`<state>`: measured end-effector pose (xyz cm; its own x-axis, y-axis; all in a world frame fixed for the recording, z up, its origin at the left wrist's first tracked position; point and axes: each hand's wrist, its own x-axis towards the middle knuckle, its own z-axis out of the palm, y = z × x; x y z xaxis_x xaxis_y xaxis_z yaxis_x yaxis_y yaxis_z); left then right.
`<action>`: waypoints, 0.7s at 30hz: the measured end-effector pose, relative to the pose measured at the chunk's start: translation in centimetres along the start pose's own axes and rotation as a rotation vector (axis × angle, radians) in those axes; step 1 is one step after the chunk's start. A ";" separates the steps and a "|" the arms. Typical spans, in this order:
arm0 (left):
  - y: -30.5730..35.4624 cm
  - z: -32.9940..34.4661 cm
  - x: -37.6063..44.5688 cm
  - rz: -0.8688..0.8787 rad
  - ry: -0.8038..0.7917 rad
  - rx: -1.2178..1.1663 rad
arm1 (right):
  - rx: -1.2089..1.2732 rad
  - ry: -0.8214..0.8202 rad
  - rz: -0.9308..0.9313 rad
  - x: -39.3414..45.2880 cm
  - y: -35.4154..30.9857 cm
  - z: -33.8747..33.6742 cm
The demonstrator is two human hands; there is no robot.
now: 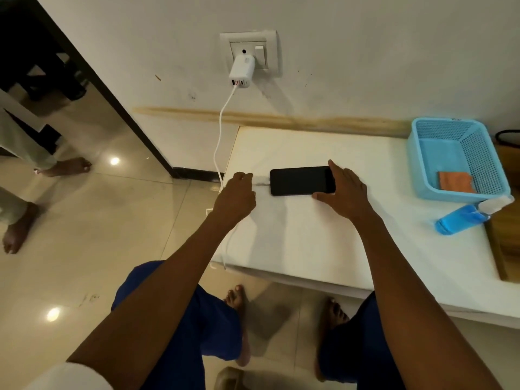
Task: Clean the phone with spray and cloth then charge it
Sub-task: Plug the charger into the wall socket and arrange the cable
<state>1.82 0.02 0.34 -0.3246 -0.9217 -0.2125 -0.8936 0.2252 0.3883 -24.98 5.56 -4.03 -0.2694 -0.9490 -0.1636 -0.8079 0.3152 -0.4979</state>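
Head view: phone [302,181] flat on white bench [309,235] — thin, stiff, slick glass, likely slides. Right hand [344,190] braces its far end, fingers straight; left hand [237,194] pinches cable plug [261,182] at its port.

Cable plug [261,182] blurred (hand-hidden)

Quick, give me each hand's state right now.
Left hand: fingers pinch the white cable plug at the phone's left end.
Right hand: fingers straight, steadying the phone's right end.
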 end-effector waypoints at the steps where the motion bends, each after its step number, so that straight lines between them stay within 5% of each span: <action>1: -0.3 -0.1 0.0 -0.020 0.064 0.049 | -0.001 0.002 0.001 0.0 0.0 0.0; 6: -2.1 -0.2 0.1 -0.169 0.111 0.177 | -0.016 0.027 -0.002 -0.1 0.2 -0.2; 21: -3.5 -0.9 4.0 -0.133 0.345 0.248 | -0.146 0.085 0.031 -0.2 -1.3 0.4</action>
<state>3.88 -4.72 -1.09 -0.1170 -0.9898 0.0815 -0.9816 0.1277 0.1422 -23.65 5.30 -3.65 -0.3339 -0.9371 -0.1018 -0.8643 0.3475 -0.3635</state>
